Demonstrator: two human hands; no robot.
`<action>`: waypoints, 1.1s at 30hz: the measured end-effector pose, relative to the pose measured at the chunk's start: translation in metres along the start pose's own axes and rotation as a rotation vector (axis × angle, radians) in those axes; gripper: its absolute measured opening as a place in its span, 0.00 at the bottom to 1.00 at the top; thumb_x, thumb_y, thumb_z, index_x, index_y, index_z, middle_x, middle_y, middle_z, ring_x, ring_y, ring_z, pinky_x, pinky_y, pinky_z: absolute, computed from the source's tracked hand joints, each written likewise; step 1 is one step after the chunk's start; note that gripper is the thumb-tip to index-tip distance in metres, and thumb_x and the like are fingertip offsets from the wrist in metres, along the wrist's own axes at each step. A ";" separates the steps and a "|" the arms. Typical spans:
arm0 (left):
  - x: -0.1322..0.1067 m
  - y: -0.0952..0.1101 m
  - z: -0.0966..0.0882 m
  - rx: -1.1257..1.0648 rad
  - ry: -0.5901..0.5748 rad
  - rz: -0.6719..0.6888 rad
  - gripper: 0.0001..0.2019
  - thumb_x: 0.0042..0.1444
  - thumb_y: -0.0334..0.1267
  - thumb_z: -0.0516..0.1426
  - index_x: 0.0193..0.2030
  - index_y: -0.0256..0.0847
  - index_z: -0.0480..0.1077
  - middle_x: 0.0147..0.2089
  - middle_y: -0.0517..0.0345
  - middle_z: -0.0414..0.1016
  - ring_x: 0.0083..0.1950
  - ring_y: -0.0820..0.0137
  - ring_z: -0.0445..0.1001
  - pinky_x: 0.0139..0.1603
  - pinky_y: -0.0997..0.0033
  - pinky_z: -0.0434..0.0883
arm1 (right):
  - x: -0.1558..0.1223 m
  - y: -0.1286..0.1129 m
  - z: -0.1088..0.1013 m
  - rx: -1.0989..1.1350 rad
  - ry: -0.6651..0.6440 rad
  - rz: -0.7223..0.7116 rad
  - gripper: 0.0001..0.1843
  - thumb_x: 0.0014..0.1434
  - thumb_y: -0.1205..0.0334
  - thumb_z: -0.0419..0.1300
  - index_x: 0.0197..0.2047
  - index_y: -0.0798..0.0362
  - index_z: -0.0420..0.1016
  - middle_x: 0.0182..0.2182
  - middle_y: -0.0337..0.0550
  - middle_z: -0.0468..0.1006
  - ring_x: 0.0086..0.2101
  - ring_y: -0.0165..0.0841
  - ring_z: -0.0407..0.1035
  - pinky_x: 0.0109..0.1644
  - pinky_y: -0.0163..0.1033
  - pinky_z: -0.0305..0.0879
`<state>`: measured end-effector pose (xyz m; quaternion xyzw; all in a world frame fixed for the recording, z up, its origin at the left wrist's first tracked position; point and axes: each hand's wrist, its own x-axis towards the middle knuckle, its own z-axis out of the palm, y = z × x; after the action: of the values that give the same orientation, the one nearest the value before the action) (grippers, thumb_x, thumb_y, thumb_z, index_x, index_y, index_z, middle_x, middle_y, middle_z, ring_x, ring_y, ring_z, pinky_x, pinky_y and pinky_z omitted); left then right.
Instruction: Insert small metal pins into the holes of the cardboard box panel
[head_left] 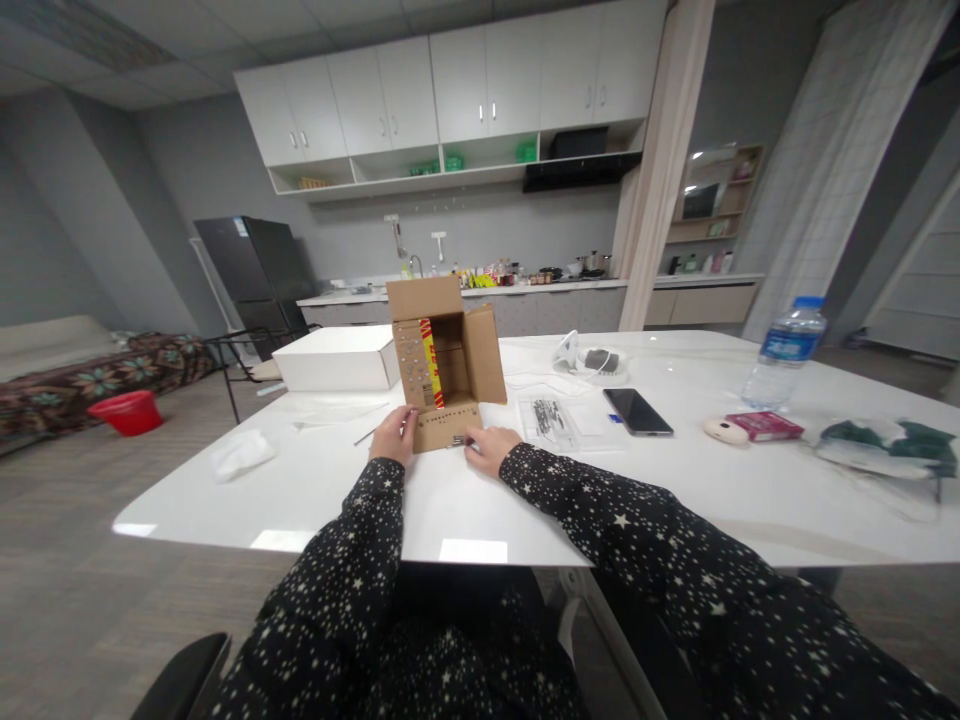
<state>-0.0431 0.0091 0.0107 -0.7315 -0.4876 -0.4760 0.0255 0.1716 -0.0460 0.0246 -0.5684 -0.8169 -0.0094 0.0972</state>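
Observation:
A small open cardboard box [444, 365] lies on its side on the white table [465, 500], its flaps spread and a red-and-yellow strip showing inside. My left hand [394, 435] rests against the box's lower left flap with fingers curled on its edge. At the front flap's right end, my right hand [489, 448] pinches a small metal piece that I cannot make out. Both sleeves are black with white stars.
A white flat box [337, 358] sits behind left. A clear bag of small parts [551, 418], a phone [637, 411], a water bottle [786, 352], a red packet [763, 426] and a green cloth [885, 445] lie to the right. Crumpled tissue [241, 453] lies left.

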 end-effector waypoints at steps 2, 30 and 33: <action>0.000 -0.003 0.002 0.027 -0.009 -0.001 0.15 0.59 0.44 0.47 0.44 0.40 0.70 0.44 0.52 0.76 0.43 0.68 0.74 0.45 0.67 0.71 | 0.000 0.000 0.000 0.003 0.000 0.001 0.17 0.61 0.51 0.45 0.47 0.45 0.67 0.39 0.43 0.77 0.37 0.36 0.70 0.38 0.38 0.57; -0.003 -0.009 0.004 0.186 -0.049 0.030 0.15 0.61 0.44 0.45 0.45 0.42 0.69 0.42 0.51 0.75 0.46 0.65 0.72 0.48 0.65 0.68 | 0.000 -0.001 0.001 -0.006 0.009 0.002 0.17 0.60 0.51 0.45 0.48 0.45 0.67 0.37 0.42 0.77 0.36 0.36 0.70 0.37 0.37 0.58; -0.003 -0.007 0.002 0.204 -0.048 0.013 0.15 0.61 0.44 0.44 0.44 0.42 0.68 0.40 0.51 0.75 0.44 0.64 0.72 0.46 0.65 0.69 | 0.001 0.000 0.001 -0.004 0.009 -0.003 0.17 0.60 0.51 0.45 0.48 0.45 0.67 0.37 0.42 0.77 0.36 0.36 0.70 0.36 0.37 0.58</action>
<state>-0.0472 0.0118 0.0043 -0.7395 -0.5292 -0.4058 0.0913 0.1710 -0.0453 0.0235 -0.5675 -0.8171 -0.0136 0.0999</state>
